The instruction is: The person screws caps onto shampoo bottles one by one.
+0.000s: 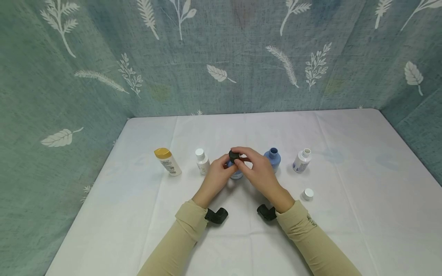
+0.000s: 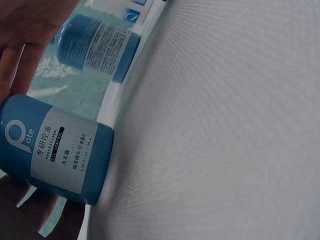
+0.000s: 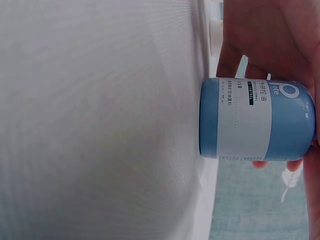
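Note:
A blue shampoo bottle [image 1: 236, 176] with a pale printed label stands upright on the table, its base on the cloth in both wrist views. My left hand [image 1: 216, 171] grips its upper part from the left. On its top sits a black cap [image 1: 234, 155], pinched between the thumb and fingers of my right hand [image 1: 259, 171]. The label of the bottle [image 2: 65, 150] faces me. How far the cap is screwed on cannot be made out. Right of my right hand stands a second blue bottle [image 1: 273, 158] with an uncovered neck.
An uncapped white bottle [image 1: 301, 161] stands to the right, with a loose white cap [image 1: 307, 194] nearer me. On the left are a white-capped bottle [image 1: 202, 162] and a pale bottle with a yellow cap [image 1: 168, 161]. A patterned curtain [image 1: 221, 92] hangs behind the white table [image 1: 114, 214].

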{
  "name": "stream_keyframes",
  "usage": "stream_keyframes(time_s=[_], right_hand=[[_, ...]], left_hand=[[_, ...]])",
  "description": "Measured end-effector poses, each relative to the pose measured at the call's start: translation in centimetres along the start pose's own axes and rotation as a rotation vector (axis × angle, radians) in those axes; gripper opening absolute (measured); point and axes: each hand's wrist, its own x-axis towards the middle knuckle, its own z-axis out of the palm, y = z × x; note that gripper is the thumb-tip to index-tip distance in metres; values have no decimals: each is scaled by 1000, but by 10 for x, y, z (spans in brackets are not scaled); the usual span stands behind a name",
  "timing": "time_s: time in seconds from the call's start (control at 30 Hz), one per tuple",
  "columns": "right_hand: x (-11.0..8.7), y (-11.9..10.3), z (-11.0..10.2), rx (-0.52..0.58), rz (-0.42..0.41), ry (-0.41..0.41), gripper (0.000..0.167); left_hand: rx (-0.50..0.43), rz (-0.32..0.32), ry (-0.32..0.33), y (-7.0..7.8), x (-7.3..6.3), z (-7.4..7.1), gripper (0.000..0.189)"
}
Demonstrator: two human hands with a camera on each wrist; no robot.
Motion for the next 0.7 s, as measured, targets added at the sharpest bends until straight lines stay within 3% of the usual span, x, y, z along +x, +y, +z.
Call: stream_keyframes(time_s=[0.7], right_hand=[[-1, -1, 4, -38, -8, 37, 36]], left_hand=[[-11, 28, -9, 0, 0, 1, 20]])
